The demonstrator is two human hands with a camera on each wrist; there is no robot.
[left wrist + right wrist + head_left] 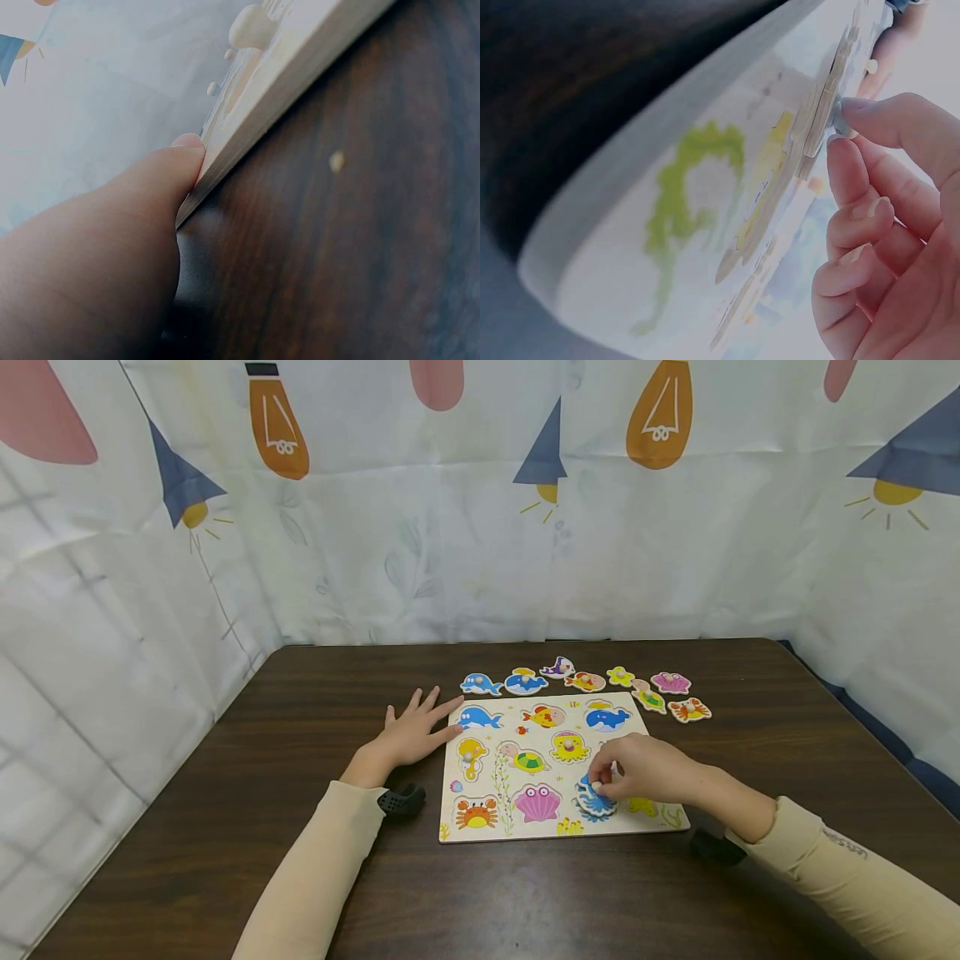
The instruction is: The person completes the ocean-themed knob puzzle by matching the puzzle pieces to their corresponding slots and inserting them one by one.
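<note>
A pale wooden puzzle board (491, 785) with printed sea animals lies on the table. My right hand (645, 768) pinches the knob of a blue puzzle piece (594, 802) between thumb and fingers, low over the board's blue picture. In the right wrist view the piece (823, 105) sits close to the board surface, slightly raised. My left hand (408, 732) has its fingers spread, with thumb and index fingertips at the board's left edge. A yellow seahorse piece (471, 760) with a knob sits at the board's left side.
Behind the board lie loose knobbed pieces: a dolphin (481, 684), a whale (526, 682), a purple-and-white fish (557, 667), an orange fish (585, 682), a starfish (620, 676), a turtle (648, 697), a pink shell (671, 682) and a crab (689, 710).
</note>
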